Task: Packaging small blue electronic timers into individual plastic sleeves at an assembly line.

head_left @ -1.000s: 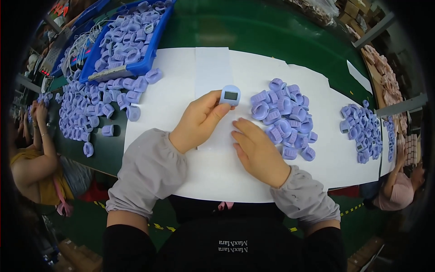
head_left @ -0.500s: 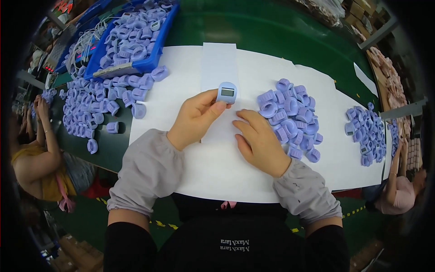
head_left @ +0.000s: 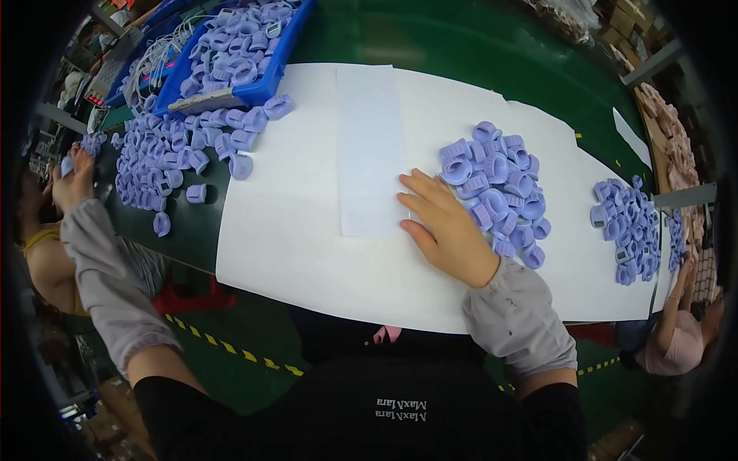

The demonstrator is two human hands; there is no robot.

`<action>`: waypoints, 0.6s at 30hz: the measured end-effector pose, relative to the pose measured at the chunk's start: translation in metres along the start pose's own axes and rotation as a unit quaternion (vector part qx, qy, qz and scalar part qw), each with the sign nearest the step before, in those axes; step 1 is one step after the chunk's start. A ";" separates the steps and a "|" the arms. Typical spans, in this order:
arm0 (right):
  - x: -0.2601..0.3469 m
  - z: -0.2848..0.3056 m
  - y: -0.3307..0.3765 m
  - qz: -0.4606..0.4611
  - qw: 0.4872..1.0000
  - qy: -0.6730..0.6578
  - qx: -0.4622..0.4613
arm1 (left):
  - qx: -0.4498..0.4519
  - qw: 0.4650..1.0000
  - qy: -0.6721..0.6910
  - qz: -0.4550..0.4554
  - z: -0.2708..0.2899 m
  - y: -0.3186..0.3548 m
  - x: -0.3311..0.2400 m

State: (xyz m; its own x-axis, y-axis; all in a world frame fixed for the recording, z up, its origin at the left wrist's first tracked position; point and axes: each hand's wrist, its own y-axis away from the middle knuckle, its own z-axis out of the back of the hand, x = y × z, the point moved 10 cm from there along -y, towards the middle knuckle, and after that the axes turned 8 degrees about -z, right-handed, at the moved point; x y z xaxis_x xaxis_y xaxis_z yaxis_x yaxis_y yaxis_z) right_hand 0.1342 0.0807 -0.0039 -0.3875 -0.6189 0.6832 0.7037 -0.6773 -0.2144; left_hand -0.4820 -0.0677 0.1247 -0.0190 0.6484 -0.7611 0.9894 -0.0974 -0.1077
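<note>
Left hand (head_left: 74,186): was far left, fingers narrowed on a lilac device (head_left: 67,166).
Right hand (head_left: 453,230): fingers loosely spread beside the centre pile (head_left: 520,183), holding nothing visible.
Progress: one was in hand; centre pile and left heap (head_left: 147,163) lay loose; finished share couldn't be told.

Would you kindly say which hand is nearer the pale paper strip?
Right: the right hand is at the right edge of the paper strip; the left hand, far to its left.
</note>
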 end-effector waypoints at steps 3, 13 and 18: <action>-0.005 0.000 0.001 -0.031 0.999 0.012 0.010 | 0.012 1.000 -0.023 0.017 0.076 -0.014 0.006; 0.001 0.002 0.013 -0.018 1.000 -0.009 -0.015 | 0.058 0.992 -0.112 -0.023 0.167 -0.169 -0.043; 0.016 0.003 0.008 -0.009 0.997 0.008 -0.078 | -0.048 0.990 0.053 0.120 0.171 -0.119 0.030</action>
State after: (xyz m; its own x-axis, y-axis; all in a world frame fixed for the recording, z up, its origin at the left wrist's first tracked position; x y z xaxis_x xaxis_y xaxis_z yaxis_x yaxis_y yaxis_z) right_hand 0.1353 0.0671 0.0074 -0.4106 -0.6111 0.6768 0.5961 -0.7415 -0.3079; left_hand -0.6249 -0.1655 0.0055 0.2284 0.6921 -0.6847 0.9729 -0.1887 0.1338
